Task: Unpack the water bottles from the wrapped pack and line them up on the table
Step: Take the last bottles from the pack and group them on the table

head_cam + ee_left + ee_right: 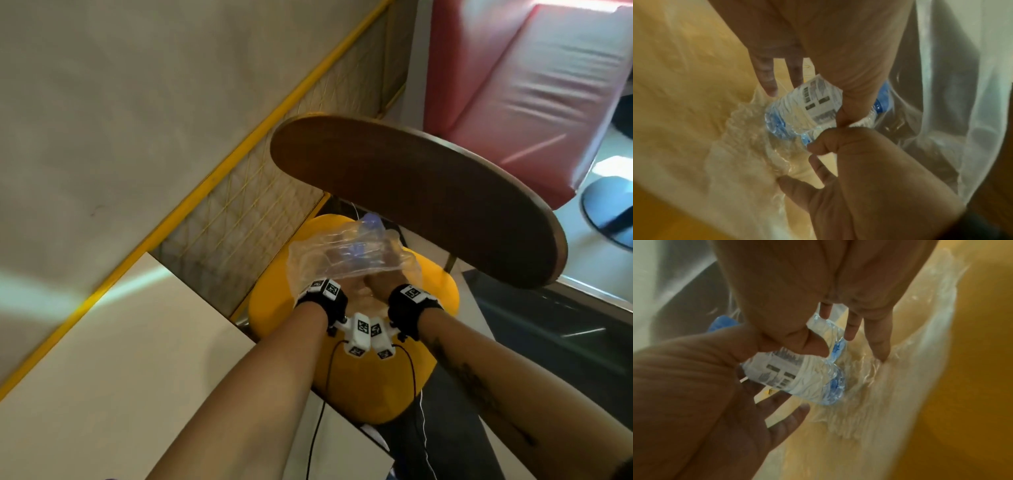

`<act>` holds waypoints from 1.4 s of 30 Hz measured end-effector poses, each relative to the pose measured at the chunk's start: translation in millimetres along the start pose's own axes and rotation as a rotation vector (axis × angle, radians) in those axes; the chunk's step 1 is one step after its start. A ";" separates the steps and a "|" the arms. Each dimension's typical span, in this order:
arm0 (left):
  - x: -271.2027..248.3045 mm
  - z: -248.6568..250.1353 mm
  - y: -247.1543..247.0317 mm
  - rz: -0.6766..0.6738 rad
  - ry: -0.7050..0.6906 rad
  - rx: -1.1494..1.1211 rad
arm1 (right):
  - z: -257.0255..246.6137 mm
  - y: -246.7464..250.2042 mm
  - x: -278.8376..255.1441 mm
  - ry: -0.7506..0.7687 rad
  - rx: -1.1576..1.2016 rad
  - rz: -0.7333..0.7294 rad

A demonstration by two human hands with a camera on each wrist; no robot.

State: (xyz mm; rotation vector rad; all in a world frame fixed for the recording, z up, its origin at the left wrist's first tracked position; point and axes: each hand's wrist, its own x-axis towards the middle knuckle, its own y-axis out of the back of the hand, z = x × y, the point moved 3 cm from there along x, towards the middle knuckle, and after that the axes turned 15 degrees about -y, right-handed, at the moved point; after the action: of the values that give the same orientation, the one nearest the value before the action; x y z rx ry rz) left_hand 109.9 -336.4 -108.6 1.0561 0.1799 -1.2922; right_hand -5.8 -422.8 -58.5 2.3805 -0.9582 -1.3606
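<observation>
**Both hands inside the plastic wrap**

My left hand (346, 284) and right hand (380, 281) sit close together, reaching into the clear plastic wrap (308, 257) that lies on the yellow stool (442, 294). In the wrist views, a thumb and fingers of both hands curl around one water bottle (807, 104) lying on its side in the wrap, its white label facing up. Beyond the stool stands the round wooden table (411, 192), and past it a red padded seat (534, 89).
</observation>
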 end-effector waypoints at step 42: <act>-163.2 47.8 -17.3 -0.150 -0.587 0.247 | 39.2 22.7 -33.7 0.183 -0.486 -0.054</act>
State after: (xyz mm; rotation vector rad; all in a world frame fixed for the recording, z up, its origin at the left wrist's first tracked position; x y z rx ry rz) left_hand 20.9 -256.3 13.3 0.8339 -0.3592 -1.7384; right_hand -60.0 -413.9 -45.4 2.1181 -0.4507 -1.1985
